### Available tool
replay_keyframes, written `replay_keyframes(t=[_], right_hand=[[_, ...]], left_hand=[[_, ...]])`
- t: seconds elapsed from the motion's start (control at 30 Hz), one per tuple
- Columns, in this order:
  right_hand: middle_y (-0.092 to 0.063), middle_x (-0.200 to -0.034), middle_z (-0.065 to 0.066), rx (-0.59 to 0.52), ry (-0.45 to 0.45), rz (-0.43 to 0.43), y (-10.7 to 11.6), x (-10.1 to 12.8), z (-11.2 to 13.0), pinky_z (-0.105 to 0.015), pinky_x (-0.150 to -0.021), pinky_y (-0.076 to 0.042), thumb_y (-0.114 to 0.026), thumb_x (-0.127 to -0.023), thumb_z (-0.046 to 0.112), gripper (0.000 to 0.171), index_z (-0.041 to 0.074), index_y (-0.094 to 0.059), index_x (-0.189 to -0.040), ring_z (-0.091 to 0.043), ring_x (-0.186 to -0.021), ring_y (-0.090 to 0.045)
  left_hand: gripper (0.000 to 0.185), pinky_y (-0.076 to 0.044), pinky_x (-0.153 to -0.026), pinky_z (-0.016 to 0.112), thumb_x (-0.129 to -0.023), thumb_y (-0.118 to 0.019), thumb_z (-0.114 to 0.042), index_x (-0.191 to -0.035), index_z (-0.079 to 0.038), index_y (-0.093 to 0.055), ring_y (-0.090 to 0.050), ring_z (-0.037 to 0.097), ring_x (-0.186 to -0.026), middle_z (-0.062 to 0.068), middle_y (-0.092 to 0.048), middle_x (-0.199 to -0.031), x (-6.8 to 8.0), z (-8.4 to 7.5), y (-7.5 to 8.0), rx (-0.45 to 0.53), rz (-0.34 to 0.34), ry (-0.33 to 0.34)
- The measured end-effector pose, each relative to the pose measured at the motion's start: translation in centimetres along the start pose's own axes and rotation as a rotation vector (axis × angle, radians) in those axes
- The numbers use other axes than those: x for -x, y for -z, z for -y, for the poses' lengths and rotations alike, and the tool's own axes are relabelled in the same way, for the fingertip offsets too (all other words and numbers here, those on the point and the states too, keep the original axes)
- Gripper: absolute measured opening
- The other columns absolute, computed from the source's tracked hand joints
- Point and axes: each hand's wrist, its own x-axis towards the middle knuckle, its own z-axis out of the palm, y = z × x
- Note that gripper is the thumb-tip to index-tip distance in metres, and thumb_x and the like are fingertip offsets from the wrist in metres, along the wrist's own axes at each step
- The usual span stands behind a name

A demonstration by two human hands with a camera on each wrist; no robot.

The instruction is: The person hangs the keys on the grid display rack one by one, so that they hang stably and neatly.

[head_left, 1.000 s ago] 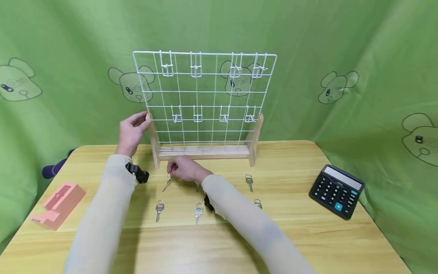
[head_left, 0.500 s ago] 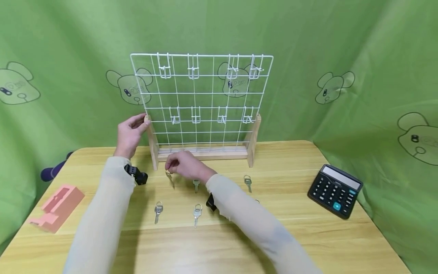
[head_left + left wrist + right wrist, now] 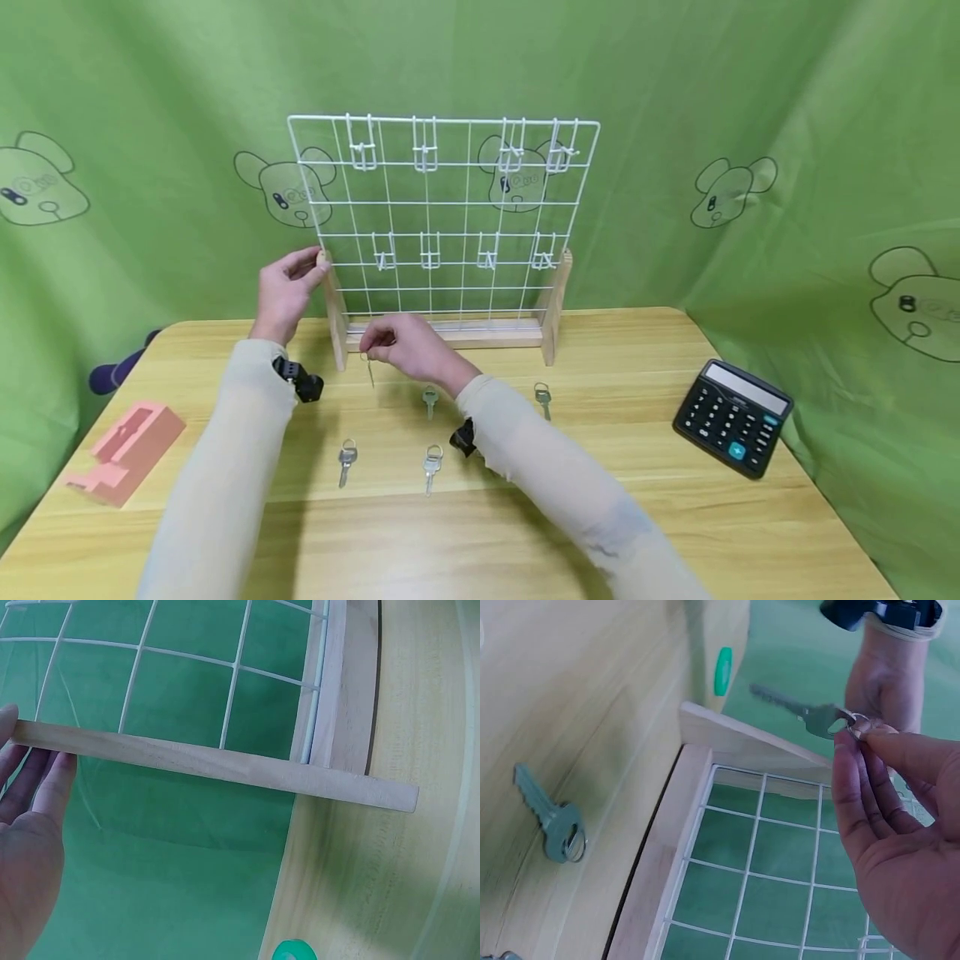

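Right hand [image 3: 408,346]: thumb and fingertips pinch the ring of a key [image 3: 820,720]. The held key is up off the tabletop [image 3: 375,546], toward its far edge, just in front of the rack's left end; in the head view its blade points down.

Left hand [image 3: 282,292]: grips the top of the left wooden upright [image 3: 335,323], thumb on one face, fingers on the other.

The white wire grid [image 3: 465,122] stands between two wooden uprights near the far edge of the tabletop, carrying two rows of four hooks [image 3: 363,156].

Four more keys [image 3: 430,402] lie between rack and near edge, rings toward the far edge; one is beside the right sleeve [image 3: 555,475]. Pink block [image 3: 142,442]: near left edge. Calculator [image 3: 723,425]: near right edge.
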Motion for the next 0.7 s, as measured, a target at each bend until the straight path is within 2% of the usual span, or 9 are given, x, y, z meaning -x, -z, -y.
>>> replay_keyframes(t=[0.7], right_hand=[[-0.067,-0.091,-0.003,-0.078,0.014,-0.073,2.0,0.5,1.8,-0.021,-0.073,-0.056,-0.068,-0.091,0.001,0.01,0.006,-0.072,-0.099,-0.014,-0.082,-0.062]], left_hand=[[0.048,-0.045,-0.104,0.026,-0.093,-0.069,-0.018,-0.137,-0.006,-0.054,-0.054,0.022,-0.122,0.014,-0.056,-0.137,0.0,0.0,0.1,-0.003,0.01,0.009]])
